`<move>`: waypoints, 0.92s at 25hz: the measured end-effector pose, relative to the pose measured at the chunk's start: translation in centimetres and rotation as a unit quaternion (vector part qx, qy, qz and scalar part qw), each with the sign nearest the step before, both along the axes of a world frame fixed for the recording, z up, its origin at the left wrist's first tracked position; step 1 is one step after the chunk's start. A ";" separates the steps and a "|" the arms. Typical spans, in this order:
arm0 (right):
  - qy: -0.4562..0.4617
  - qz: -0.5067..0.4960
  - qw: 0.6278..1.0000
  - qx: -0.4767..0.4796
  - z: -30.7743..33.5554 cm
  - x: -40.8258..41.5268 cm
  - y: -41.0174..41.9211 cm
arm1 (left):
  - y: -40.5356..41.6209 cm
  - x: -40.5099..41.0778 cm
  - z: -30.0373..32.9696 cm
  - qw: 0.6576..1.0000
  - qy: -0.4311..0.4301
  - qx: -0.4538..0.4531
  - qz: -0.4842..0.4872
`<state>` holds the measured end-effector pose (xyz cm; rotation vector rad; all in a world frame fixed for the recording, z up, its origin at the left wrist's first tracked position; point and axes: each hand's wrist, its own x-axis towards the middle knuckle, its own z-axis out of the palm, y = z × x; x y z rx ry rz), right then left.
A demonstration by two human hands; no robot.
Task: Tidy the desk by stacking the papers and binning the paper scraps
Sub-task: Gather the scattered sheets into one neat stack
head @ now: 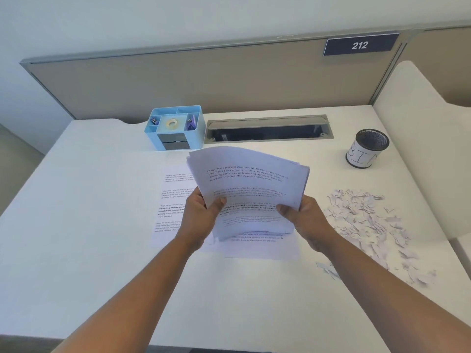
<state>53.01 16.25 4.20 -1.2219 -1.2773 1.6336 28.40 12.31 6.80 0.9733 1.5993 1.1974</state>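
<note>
Head view. My left hand (201, 212) and right hand (300, 215) each gripped a lower corner of the sheaf of papers (249, 189), thumbs curled over the printed face and fingers hidden behind, so the sheaf stood tilted above the middle of the tabletop (89, 200). Its top edge bowed away from me and the sheets fanned unevenly along the right side. Two loose sheets lay flat beneath: one (170, 202) left of my left hand, another (257, 248) showing below the sheaf, toward the near edge.

The paper scraps (367, 222) lay scattered along the right edge of the tabletop, just beside my right wrist. The bin (367, 149), a mesh cup with a hand-lettered label, stood near the far right corner, well apart from the scraps. A blue organiser (175, 128) sat at the far edge, left of the cable slot (267, 128).

Risks, as I judged them: gripped only at the corners, the fanned sheets could slip and spill; tapping the sheaf square could sweep the loose sheets askew; my right forearm, swinging outward, could brush scraps off the right edge; the small bin might tip when scraps are dropped in.
</note>
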 end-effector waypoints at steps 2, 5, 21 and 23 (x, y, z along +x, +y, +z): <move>0.003 -0.007 1.000 -0.004 -0.2 0.1 -0.2 | -0.2 0.7 0.7 0.999 -0.038 0.019 -0.012; 0.021 -0.014 1.000 -0.002 -0.1 0.1 -0.2 | -0.2 1.8 1.4 0.992 -0.124 0.030 0.020; -0.038 -0.008 0.998 0.046 -2.1 -0.2 -1.4 | 0.3 3.7 -1.3 0.974 -0.170 0.009 0.148; -0.044 -0.004 0.998 0.047 -2.2 -0.1 -1.6 | 0.2 4.0 -1.4 0.973 -0.175 0.006 0.151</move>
